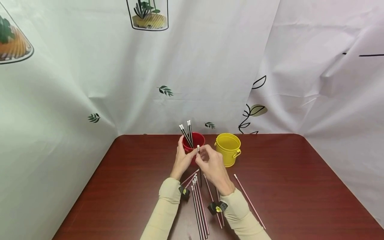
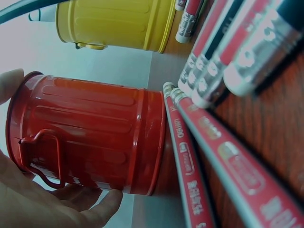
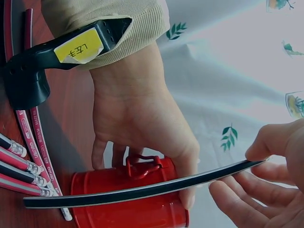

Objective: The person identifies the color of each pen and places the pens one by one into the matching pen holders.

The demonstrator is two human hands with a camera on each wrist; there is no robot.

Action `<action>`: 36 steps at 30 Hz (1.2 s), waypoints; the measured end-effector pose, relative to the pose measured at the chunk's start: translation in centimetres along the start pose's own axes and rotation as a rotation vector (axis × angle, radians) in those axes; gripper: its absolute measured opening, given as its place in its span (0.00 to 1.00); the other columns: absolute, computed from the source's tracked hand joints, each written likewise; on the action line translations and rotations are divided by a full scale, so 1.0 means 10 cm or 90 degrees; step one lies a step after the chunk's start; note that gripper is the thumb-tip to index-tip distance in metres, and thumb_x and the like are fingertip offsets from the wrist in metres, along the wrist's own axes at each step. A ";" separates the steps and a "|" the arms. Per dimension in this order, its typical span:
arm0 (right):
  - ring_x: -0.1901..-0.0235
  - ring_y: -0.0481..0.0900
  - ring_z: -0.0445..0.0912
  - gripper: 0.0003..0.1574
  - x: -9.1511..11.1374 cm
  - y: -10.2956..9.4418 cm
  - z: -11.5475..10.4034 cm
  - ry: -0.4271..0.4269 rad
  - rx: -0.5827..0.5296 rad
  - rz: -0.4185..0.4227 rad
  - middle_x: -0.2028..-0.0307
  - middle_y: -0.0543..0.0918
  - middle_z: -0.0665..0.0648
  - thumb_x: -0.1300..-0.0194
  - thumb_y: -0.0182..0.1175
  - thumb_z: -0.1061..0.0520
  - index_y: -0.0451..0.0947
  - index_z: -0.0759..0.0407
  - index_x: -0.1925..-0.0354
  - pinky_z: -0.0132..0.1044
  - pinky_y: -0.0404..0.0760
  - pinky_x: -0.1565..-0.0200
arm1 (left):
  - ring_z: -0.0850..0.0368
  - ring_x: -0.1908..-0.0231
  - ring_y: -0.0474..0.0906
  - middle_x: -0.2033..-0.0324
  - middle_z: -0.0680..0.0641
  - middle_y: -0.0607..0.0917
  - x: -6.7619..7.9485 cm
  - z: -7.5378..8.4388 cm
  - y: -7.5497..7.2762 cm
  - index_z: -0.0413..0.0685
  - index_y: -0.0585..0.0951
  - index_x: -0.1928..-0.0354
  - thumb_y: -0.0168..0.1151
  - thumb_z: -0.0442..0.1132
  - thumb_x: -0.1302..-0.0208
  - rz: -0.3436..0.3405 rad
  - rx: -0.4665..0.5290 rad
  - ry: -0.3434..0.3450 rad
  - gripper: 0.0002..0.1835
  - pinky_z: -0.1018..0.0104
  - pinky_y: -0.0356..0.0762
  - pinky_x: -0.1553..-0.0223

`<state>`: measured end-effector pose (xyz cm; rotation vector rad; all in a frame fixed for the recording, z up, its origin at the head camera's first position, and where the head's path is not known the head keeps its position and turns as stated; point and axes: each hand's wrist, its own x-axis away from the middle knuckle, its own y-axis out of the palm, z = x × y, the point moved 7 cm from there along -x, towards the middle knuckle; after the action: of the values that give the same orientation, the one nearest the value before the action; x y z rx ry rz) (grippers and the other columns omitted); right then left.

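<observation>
My left hand [image 1: 182, 161] grips the side of a small red metal bucket [image 2: 95, 128], its thumb near the rim and its fingers around the wall by the wire handle. Several black-striped pencils [image 1: 186, 136] lean inside, white eraser ends up. Just in front of the bucket, my right hand [image 1: 214, 166] pinches a black pencil [image 3: 142, 191] near its upper, eraser end. That pencil hangs down with its lower end close to the tabletop. In the right wrist view it crosses in front of the bucket and looks curved.
A yellow bucket [image 1: 228, 154] stands right of the red one on the dark red table [image 1: 300, 186]. Several red and black pencils [image 1: 199, 213] lie between the forearms. One red pencil [image 1: 249, 201] lies apart at the right. A white patterned curtain [image 1: 210, 66] hangs behind.
</observation>
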<state>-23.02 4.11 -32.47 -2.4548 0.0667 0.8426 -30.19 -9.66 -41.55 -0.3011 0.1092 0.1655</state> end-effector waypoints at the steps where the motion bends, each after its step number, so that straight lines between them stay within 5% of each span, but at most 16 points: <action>1: 0.75 0.76 0.36 0.07 0.00 0.00 0.00 0.002 -0.005 0.001 0.75 0.80 0.48 0.45 0.60 0.62 0.76 0.56 0.65 0.27 0.78 0.72 | 0.47 0.43 0.64 0.42 0.44 0.65 0.00 0.00 0.00 0.70 0.50 0.32 0.65 0.58 0.50 -0.001 0.001 0.000 0.46 0.45 0.65 0.46; 21: 0.75 0.77 0.38 0.07 -0.10 -0.07 0.01 -0.021 -0.016 0.031 0.75 0.80 0.50 0.45 0.60 0.63 0.75 0.58 0.65 0.31 0.79 0.72 | 0.47 0.43 0.64 0.40 0.40 0.64 -0.02 0.03 0.01 0.69 0.50 0.32 0.65 0.57 0.50 0.002 0.010 0.008 0.46 0.44 0.64 0.45; 36: 0.74 0.77 0.40 0.06 -0.64 -0.32 -0.14 -0.065 -0.013 0.073 0.75 0.80 0.52 0.42 0.58 0.60 0.75 0.61 0.65 0.32 0.80 0.69 | 0.47 0.42 0.62 0.39 0.41 0.64 -0.02 0.00 0.01 0.69 0.50 0.32 0.67 0.66 0.59 0.009 0.006 -0.007 0.52 0.45 0.62 0.43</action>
<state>-26.67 5.32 -26.35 -2.4419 0.1633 1.0214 -30.40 -9.62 -41.57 -0.2898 0.1009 0.1807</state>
